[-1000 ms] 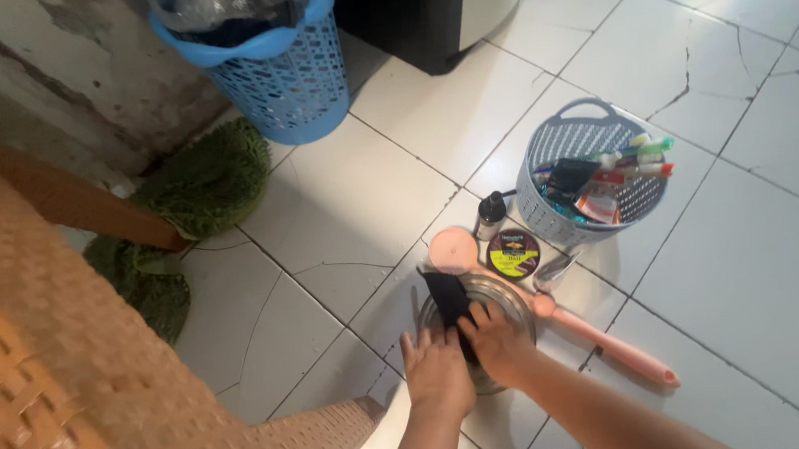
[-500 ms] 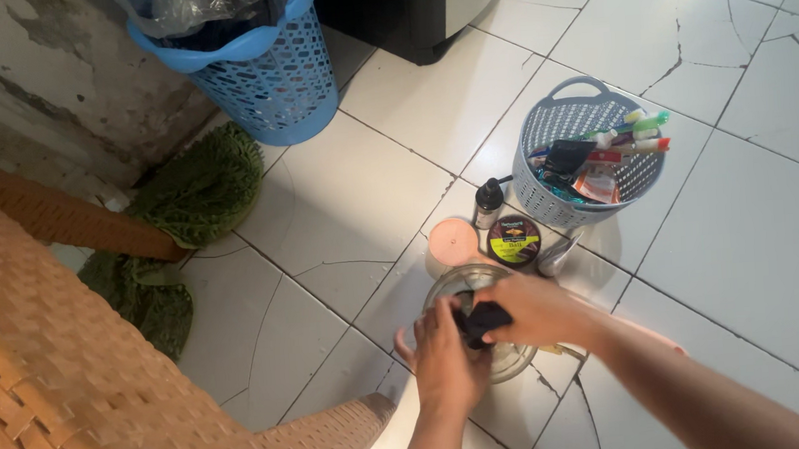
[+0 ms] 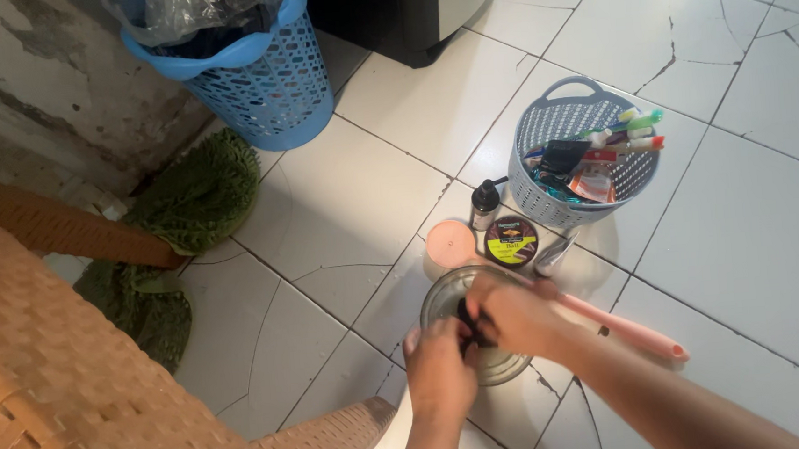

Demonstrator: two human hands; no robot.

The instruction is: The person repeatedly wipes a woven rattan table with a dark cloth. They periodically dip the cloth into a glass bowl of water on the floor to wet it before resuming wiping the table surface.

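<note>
A clear glass bowl [image 3: 442,298] stands on the white tiled floor. Over it, my left hand [image 3: 440,374] and my right hand [image 3: 511,314] meet, both closed around a small black object [image 3: 468,327] that is mostly hidden by my fingers. A long pink handle [image 3: 624,327] lies on the floor under my right forearm, running to the right. Just beyond the bowl sit a round pink lid [image 3: 449,242], a round dark tin [image 3: 510,242] with a yellow label, and a small dark bottle [image 3: 484,203].
A grey perforated basket [image 3: 543,130] holding tubes and brushes stands at the right rear. A blue laundry basket [image 3: 263,84] with a plastic bag stands by the wall. A woven orange chair [image 3: 73,388] fills the left foreground, with green mats [image 3: 191,197] beside it.
The flat black object held up above the bowl a second ago now sits lower, bunched between both hands. My right hand has closed over it from the right.
</note>
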